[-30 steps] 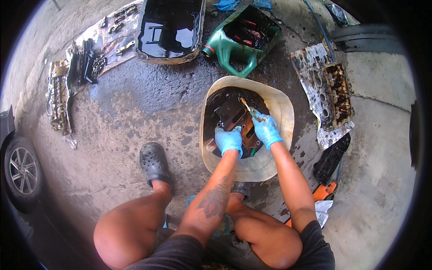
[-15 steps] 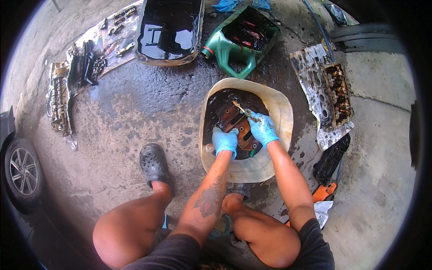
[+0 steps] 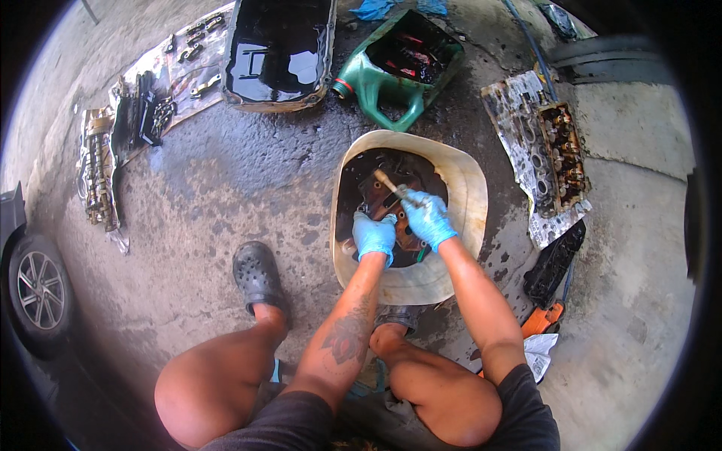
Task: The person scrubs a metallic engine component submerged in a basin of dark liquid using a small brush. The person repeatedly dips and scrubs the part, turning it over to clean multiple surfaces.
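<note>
Scrubbing is looking like the step here — right hand (image 3: 428, 219) is holding the brush (image 3: 386, 180) in a closed grip, over the part (image 3: 407, 239) sitting in the tub (image 3: 469, 197). Left hand (image 3: 374, 234) is touching the part — can't tell how closed. Next stroke's calling for steady bracing, I reckon.

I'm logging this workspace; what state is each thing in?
Left hand: gloved, on metal part, grip partly hidden
Right hand: gloved, closed around brush
Brush: held, slanted over metal part
Metal part: stained, inside tub
Tub: upright, open-topped
Green jug: on its side, cut open
Pan: open, holding dark liquid
Engine part at right: grimy, lying on stained sheet
Car wheel: upright
</note>
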The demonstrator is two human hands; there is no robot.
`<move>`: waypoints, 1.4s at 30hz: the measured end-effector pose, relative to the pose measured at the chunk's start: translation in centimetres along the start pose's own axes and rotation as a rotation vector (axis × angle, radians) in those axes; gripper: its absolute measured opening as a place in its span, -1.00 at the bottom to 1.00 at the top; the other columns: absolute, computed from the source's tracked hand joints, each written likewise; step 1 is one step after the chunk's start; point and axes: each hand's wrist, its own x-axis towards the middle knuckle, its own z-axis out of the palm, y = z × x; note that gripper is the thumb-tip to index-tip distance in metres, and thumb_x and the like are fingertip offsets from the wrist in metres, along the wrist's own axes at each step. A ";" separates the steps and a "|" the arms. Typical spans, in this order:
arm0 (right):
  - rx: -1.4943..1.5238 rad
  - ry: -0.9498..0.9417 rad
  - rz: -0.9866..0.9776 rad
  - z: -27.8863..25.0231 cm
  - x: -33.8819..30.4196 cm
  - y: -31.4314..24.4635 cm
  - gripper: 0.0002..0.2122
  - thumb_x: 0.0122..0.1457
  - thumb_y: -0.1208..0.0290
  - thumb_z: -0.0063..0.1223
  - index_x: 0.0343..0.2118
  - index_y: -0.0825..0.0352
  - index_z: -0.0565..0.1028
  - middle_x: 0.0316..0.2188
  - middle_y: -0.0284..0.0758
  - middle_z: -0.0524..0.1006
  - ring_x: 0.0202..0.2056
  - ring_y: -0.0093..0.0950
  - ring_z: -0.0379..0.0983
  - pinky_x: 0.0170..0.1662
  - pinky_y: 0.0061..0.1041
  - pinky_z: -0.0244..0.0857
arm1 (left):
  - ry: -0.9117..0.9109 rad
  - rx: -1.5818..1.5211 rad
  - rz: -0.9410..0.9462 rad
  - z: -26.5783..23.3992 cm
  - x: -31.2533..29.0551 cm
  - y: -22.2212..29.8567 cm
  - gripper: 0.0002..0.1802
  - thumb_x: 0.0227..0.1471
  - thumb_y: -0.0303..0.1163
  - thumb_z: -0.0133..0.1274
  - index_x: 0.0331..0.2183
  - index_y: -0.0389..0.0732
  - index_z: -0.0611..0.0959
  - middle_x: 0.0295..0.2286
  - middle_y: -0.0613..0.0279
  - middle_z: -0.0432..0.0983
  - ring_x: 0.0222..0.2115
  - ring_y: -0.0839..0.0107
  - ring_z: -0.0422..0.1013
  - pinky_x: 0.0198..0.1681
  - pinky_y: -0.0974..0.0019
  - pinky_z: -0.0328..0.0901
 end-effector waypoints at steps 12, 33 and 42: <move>-0.094 0.078 -0.011 0.5 0.9 -0.1 -0.74 0.20 0.31 0.02 -0.09 0.21 0.58 -0.23 -0.15 0.60 -0.19 -0.18 0.55 -0.13 -0.26 0.42 | 0.008 -0.022 0.060 0.0 0.6 -1.1 -0.41 -0.22 -0.46 0.34 -0.12 -0.47 0.48 -0.18 -0.12 0.56 -0.15 0.16 0.52 -0.05 0.23 0.37; 0.017 0.015 0.088 -1.8 -3.6 0.2 -0.72 0.24 0.33 -0.03 0.00 0.03 0.54 -0.13 -0.19 0.57 -0.15 -0.19 0.54 -0.13 -0.35 0.42 | -0.024 -0.805 -0.527 -0.5 1.7 0.3 -0.45 0.21 0.10 -0.23 -0.17 -0.17 0.60 -0.30 0.27 0.56 -0.38 0.38 0.45 -0.39 0.27 0.34; -0.162 0.050 -0.027 -1.0 -3.9 -0.5 -0.68 0.23 0.32 -0.04 0.04 -0.05 0.52 -0.18 -0.20 0.58 -0.20 -0.20 0.55 -0.16 -0.31 0.42 | -0.181 -1.014 -0.591 -1.0 2.5 -0.3 -0.45 0.26 0.09 -0.30 -0.04 -0.13 0.52 -0.11 0.18 0.50 -0.24 0.25 0.45 -0.26 0.16 0.34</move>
